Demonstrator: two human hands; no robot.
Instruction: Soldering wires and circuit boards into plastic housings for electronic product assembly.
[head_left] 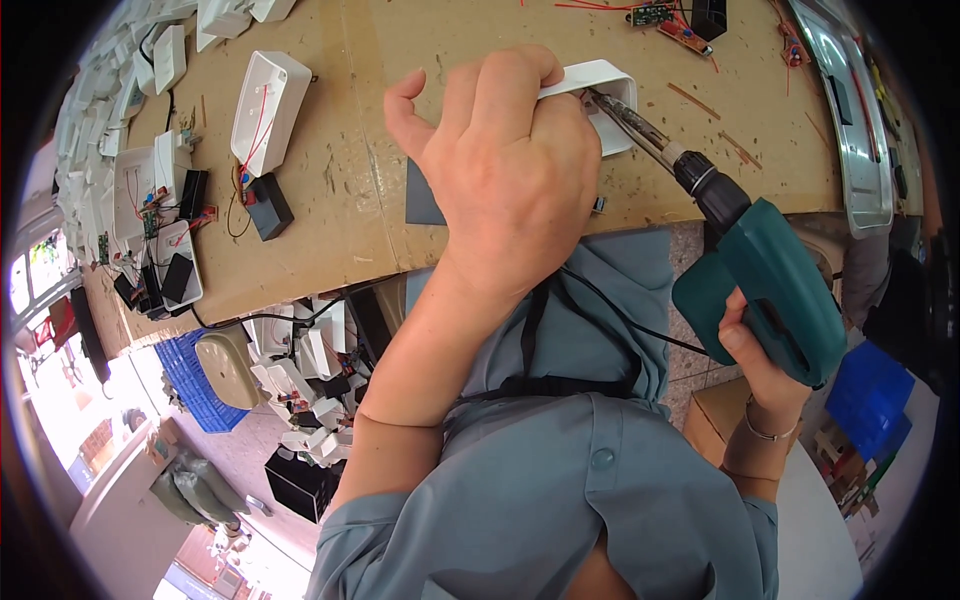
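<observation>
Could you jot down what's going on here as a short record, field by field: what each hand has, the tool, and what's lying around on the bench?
Left hand: pressed down over a white plastic casing, holding it on the bench
Right hand: gripping the handle of a teal power screwdriver
Tool tip: its bit reaches into the casing
Surface: brown workbench, scratched
Under the casing: a grey pad
Nearby left: another open white casing with red wire, a small black battery block
Far edge: small circuit boards with red wires
</observation>
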